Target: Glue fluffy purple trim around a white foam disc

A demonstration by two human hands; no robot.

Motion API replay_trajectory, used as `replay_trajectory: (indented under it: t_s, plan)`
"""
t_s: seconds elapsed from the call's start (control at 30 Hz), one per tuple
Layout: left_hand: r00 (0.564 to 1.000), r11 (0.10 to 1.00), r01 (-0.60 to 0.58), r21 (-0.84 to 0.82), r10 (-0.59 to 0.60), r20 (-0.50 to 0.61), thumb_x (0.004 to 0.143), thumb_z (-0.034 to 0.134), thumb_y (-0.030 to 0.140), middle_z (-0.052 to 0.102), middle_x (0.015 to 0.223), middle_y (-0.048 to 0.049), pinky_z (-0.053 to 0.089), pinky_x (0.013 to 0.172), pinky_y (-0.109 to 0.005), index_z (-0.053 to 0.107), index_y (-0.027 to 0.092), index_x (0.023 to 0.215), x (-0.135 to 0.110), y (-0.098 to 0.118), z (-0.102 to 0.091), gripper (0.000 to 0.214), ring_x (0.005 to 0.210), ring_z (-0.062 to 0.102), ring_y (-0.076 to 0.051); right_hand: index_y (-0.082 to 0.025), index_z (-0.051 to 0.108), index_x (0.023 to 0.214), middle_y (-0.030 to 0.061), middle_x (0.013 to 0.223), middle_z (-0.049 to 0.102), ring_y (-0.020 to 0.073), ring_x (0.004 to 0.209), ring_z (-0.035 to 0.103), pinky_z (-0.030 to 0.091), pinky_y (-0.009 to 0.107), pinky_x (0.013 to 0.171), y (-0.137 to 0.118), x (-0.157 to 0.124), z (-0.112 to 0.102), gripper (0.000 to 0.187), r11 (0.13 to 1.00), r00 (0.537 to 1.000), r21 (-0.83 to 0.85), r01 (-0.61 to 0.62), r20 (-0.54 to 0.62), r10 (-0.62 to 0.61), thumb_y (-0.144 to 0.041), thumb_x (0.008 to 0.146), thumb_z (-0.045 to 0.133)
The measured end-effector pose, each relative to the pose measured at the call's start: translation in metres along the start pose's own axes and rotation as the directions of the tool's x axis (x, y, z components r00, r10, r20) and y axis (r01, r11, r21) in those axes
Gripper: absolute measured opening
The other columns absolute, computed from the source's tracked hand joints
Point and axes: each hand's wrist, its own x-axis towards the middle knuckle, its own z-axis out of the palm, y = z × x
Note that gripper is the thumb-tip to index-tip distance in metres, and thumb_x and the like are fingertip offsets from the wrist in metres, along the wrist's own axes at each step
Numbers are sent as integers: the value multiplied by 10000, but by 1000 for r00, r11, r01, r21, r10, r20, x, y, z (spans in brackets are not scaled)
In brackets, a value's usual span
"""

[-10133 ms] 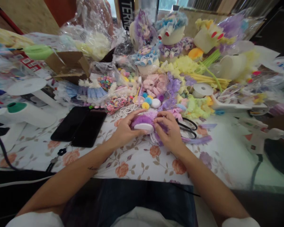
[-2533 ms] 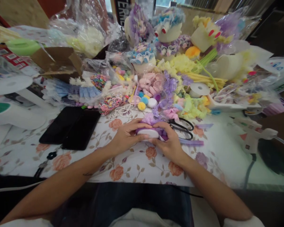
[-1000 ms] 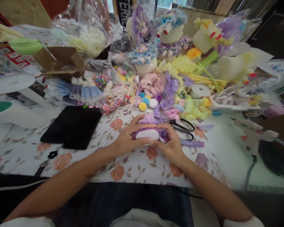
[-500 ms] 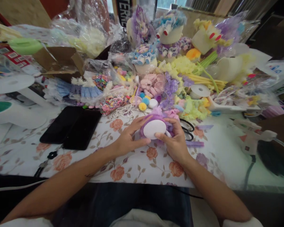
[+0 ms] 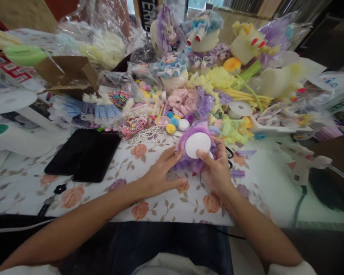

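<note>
My right hand (image 5: 218,170) grips a fluffy purple piece (image 5: 201,129) with a smooth white oval disc (image 5: 197,145) on the side facing me. Its thumb presses on the disc's lower edge, and its fingers go behind the fluff. My left hand (image 5: 163,172) is at the left of the piece, fingertips at the purple fluff and thumb held well apart below. Whatever lies under or behind the piece is hidden. Black scissor handles (image 5: 230,158) show partly behind my right hand, beside a purple strip (image 5: 237,173) on the floral cloth (image 5: 160,210).
Two dark phones (image 5: 96,157) lie at the left. A white glue gun (image 5: 305,162) stands at the right. Pom-poms (image 5: 170,128), pearl strings (image 5: 146,134), a ribbon spool (image 5: 240,109), pink parts (image 5: 183,101) and decorated dolls (image 5: 170,34) crowd the back. A cardboard box (image 5: 67,72) sits back left.
My right hand has moved the purple piece slightly right and up, turning it so more fluff shows below the disc. My left hand's fingers and thumb have spread away from the disc.
</note>
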Motion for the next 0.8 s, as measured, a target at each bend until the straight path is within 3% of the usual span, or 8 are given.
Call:
replay_trajectory:
  t_s: [0.2,0.47,0.8]
  plan:
    - [996,999,19,-26,-21,-91,774,740,517,439,1510,-138,350,1158,-580,386,264,1486,0,2,-3,835,1405,395,-359,-290,541,1022,-36,983,600,134,820,598,529,241,656,6,0,-3,503,998,995,-55,30,99,-24,-257,626,851]
    - [981,989,-76,-129,51,-189,694,820,496,528,1455,-105,377,1143,-526,473,289,1424,5,-2,-7,835,1348,478,-336,-286,589,1018,-38,935,616,143,801,594,502,267,697,11,-3,-11,442,970,967,-226,88,253,-29,-259,661,849]
    - [998,989,-58,-138,57,-14,639,853,502,626,1309,-99,419,1090,-484,546,284,1351,10,-5,-20,805,1222,568,-310,-249,613,964,-22,919,635,161,818,589,473,303,768,9,-6,-6,399,915,920,-363,174,392,-19,-315,654,856]
